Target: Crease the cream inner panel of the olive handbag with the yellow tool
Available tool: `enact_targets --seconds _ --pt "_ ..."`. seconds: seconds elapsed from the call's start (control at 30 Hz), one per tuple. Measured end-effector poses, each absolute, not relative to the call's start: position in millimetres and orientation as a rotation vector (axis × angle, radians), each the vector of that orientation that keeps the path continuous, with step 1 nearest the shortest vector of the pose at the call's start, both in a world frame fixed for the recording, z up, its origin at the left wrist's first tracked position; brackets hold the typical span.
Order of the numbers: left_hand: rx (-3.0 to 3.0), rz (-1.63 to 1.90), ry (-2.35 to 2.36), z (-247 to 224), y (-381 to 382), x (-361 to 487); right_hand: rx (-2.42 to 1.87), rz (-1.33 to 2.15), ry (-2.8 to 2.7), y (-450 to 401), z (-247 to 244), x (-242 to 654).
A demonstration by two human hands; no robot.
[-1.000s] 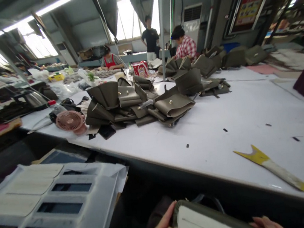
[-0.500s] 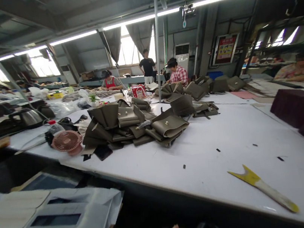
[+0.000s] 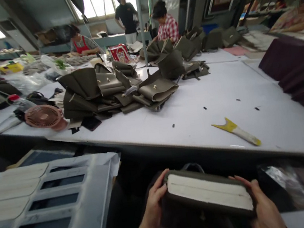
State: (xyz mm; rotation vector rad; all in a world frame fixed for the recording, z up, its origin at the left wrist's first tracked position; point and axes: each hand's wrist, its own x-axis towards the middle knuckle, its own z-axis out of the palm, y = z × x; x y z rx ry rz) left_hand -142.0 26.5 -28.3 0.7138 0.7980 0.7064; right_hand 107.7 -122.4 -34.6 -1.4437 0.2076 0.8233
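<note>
Bare white table (image 3: 208, 128) ahead, yellow scraper (image 3: 236, 132) lying there, bag pile (image 3: 114, 91) blocking far left

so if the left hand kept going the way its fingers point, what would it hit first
The left hand already presses its fingertips against the end of the olive bag piece; that piece comes first, the right hand beyond.

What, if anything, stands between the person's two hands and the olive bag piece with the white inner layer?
Nothing visible does. The left hand and right hand already grip the ends of the olive bag piece, held below the white table edge.
</note>
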Motion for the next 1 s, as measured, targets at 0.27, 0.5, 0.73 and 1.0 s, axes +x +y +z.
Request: enact_targets --seconds 0.27,0.5,0.73,1.0 --pt "0.841 0.679 0.818 -34.0 25.8 -150.1 -1.462 0.792 0.249 -116.3 -33.6 102.5" --pt "0.953 0.68 0.888 -31.6 27.1 -145.5 -1.458 0.76 0.281 -110.7 -32.3 99.0" --pt "0.922 0.521 1.025 -22.9 45.9 -123.0 -1.179 0.937 0.264 -119.2 -18.7 113.8" --pt "0.758 0.502 1.155 -22.7 45.8 -109.1 -1.366 0.851 -0.098 -127.6 -29.6 112.7"
